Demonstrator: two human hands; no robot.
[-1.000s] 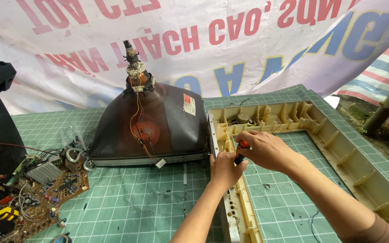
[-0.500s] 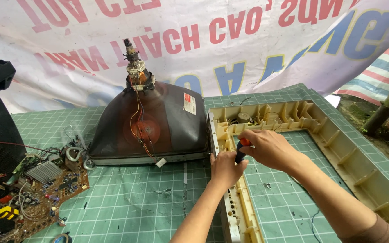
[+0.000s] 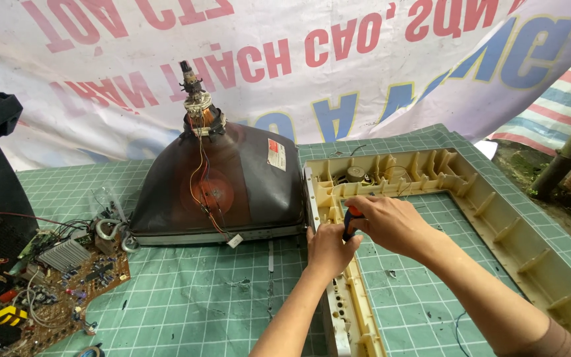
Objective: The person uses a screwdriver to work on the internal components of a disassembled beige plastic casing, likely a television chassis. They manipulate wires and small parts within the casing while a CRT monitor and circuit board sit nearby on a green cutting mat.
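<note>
Unscrewing at the cream plastic television front frame point(image 3: 470, 192): right hand point(image 3: 391, 221) fingers wrapped round an orange-handled screwdriver point(image 3: 350, 221), left hand point(image 3: 328, 248) clamped on the rail beneath; next move likely calls for steady downward pressure

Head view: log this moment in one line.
left hand: on frame | right hand: gripping screwdriver | tube: beside frame

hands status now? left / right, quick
Left hand: closed on the left rail of the beige TV front frame, steadying it.
Right hand: closed around a screwdriver with an orange and black handle, tip hidden.
</note>
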